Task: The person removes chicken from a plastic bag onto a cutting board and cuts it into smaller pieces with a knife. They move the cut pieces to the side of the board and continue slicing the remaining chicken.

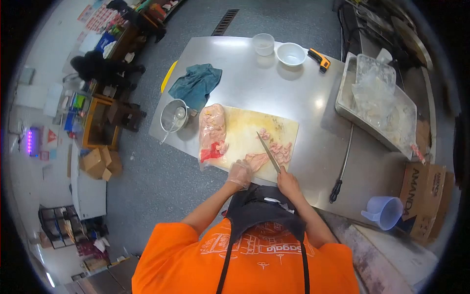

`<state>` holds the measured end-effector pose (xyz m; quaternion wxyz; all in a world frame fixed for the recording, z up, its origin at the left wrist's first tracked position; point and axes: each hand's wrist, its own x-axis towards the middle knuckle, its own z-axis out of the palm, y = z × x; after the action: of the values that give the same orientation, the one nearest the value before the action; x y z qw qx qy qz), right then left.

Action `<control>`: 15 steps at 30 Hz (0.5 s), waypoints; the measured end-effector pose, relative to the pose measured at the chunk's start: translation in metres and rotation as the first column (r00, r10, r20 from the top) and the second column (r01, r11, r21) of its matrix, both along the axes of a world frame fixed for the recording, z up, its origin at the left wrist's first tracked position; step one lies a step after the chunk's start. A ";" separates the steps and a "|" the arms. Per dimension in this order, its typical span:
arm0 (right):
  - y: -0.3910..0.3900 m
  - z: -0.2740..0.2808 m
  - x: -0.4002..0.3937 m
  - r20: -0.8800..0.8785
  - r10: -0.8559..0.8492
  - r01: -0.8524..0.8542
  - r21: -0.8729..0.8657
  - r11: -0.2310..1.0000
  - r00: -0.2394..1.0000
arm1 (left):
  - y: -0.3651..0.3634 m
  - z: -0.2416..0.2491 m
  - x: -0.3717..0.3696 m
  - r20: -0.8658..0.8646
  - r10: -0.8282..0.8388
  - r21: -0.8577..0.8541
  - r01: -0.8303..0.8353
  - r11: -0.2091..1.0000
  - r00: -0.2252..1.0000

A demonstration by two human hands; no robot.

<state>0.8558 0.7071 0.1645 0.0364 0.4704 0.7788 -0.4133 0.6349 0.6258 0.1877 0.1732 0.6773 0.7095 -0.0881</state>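
Observation:
My right hand (288, 183) is closed round the handle of a knife (269, 151), whose blade points up and left over the cutting board (242, 117). Cut pieces of pale pink meat (280, 152) lie beside the blade on the right. In a clear plastic glove, my left hand (240, 173) is closed on the near end of a larger piece of meat (256, 160), at the board's front edge. A clear bag of meat (212, 128) with a red patch lies along the board's left side.
Left of the board are a metal bowl (169, 115) and a teal cloth (197, 85). Two plastic containers and a yellow thermometer gun (319, 60) stand at the back. A metal tray (342, 100), a sharpening rod (341, 169) and a measuring jug (384, 213) are on the right.

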 end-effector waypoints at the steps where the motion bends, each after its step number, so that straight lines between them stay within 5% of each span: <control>1: 0.001 0.004 -0.001 -0.008 0.010 -0.010 0.001 1.000 1.000 | 0.010 0.021 0.010 0.033 0.085 0.093 -0.088 0.992 0.996; 5: -0.006 -0.006 -0.004 -0.077 0.080 -0.078 0.023 0.997 0.994 | 0.033 -0.007 0.026 0.161 0.181 0.201 -0.212 0.956 0.970; 7: -0.008 -0.008 -0.003 -0.044 0.038 -0.038 0.002 0.999 0.998 | 0.016 -0.027 0.020 0.131 0.097 0.227 -0.125 0.966 0.987; 13: -0.010 -0.006 -0.003 0.014 -0.093 0.093 0.015 0.996 0.996 | 0.011 -0.006 -0.010 0.056 0.026 -0.036 -0.024 0.999 0.998; 15: -0.016 -0.003 -0.006 0.007 -0.125 0.125 -0.002 0.992 0.992 | 0.026 -0.028 -0.015 0.263 0.200 -0.002 -0.207 0.978 0.944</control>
<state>0.8501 0.6915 0.1615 0.0138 0.5196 0.7472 -0.4141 0.6194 0.6523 0.1597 0.2649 0.6082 0.7477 0.0295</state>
